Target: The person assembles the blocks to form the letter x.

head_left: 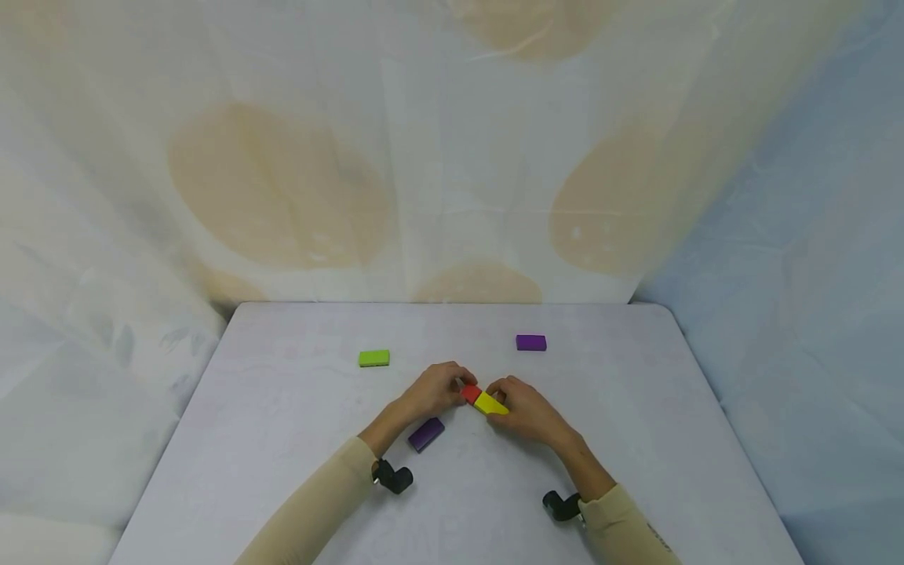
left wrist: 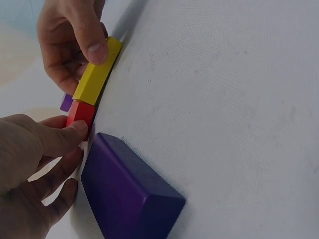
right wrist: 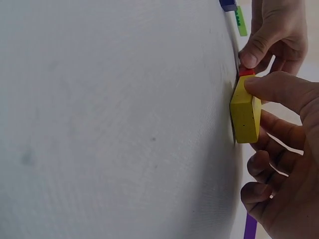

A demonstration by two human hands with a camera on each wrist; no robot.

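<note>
**Blocks butted end to end at the table's middle**

Blocks meet at mid-table: a red block (head_left: 470, 393) and a yellow block (head_left: 490, 404) lie flat on the white table (head_left: 636, 439), end touching end in one slanted line. The left hand (head_left: 436, 389) pinches the red block with curled thumb and fingertips, and the right hand (head_left: 526, 410) curls thumb and fingers round the yellow block's long sides; such a hold seems meant to keep the two ends flush.

Just left of the red block and nearer the person lies a purple block (head_left: 426, 434), close under the left wrist, so room there is tight. Farther from the yellow block, a green block (head_left: 373, 358) sits to the far left and a second purple block (head_left: 530, 342) to the far right, both well apart. Right of the yellow block the tabletop runs bare to its edge.
</note>
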